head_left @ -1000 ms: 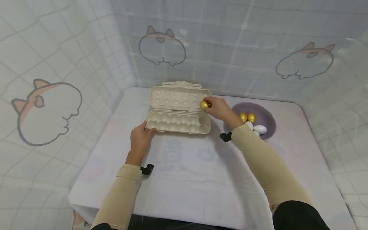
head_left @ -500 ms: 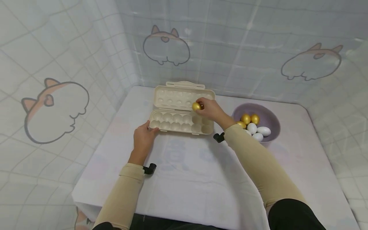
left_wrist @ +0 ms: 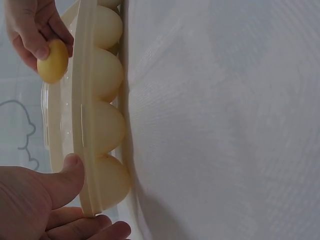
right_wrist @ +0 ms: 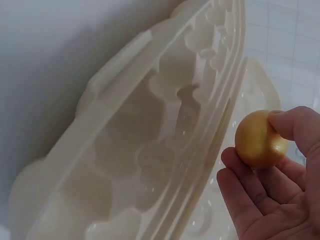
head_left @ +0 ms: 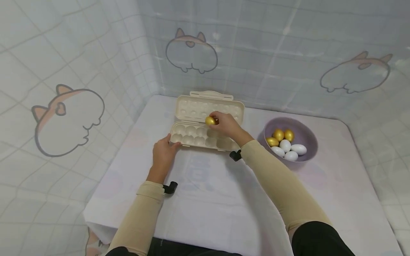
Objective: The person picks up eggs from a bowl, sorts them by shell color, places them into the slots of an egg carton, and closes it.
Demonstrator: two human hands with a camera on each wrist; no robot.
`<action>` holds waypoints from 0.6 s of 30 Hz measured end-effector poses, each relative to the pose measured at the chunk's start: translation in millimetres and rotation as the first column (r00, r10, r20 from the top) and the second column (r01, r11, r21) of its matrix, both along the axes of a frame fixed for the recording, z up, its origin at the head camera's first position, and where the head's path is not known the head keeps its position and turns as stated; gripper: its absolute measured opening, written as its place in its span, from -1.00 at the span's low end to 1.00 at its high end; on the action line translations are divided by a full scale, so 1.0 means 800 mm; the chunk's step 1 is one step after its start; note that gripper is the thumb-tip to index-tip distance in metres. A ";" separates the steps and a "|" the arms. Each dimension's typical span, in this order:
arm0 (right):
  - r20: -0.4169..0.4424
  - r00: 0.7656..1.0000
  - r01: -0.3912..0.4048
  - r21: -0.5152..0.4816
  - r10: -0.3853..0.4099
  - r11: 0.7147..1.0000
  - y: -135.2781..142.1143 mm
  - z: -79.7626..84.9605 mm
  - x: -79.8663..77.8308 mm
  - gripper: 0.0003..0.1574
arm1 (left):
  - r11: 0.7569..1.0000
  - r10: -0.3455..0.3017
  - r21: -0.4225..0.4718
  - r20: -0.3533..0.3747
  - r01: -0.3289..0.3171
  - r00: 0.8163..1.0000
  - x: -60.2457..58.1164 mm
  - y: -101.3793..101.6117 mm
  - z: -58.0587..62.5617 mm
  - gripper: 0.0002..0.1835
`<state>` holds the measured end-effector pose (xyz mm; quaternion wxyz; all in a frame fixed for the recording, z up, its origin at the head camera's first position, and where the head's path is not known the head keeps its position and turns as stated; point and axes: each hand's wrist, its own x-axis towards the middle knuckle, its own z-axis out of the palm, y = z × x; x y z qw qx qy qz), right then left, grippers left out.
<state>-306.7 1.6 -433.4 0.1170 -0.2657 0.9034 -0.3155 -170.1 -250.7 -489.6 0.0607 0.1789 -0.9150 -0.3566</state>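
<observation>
A cream egg carton (head_left: 195,143) lies open on the table, its lid (head_left: 192,105) laid back toward the wall. The cups that show hold nothing. At the carton's left front corner my left hand (head_left: 163,153) grips the edge; in the left wrist view its thumb lies on the rim (left_wrist: 86,165), with the fingers at the end. My right hand (head_left: 228,125) pinches a golden egg (right_wrist: 260,140) between thumb and fingers, above the carton near the hinge. That hand and its forearm hide some right-hand cups in the head view.
A purple bowl (head_left: 307,133) stands right of the carton, holding several golden eggs (head_left: 278,134) and white eggs (head_left: 299,149). White cloth covers the table (head_left: 205,213). A tiled curtain with animal drawings (head_left: 192,53) rises behind and at both sides.
My right hand has carried the golden egg leftward over the carton, away from the bowl, so more eggs show. The left hand keeps its place on the carton. The head view has shifted slightly.
</observation>
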 end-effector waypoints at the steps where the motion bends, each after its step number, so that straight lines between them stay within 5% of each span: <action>1: -0.003 1.000 -0.005 -0.003 0.005 1.000 -0.003 -0.001 0.000 -0.40 | 1.000 0.001 0.001 0.004 -0.001 1.000 0.000 0.000 0.000 -0.22; 18: -0.038 0.998 -0.041 0.046 0.043 0.998 -0.047 -0.024 0.010 -0.44 | 0.999 -0.041 -0.009 0.001 0.041 0.999 -0.009 0.019 -0.013 -0.24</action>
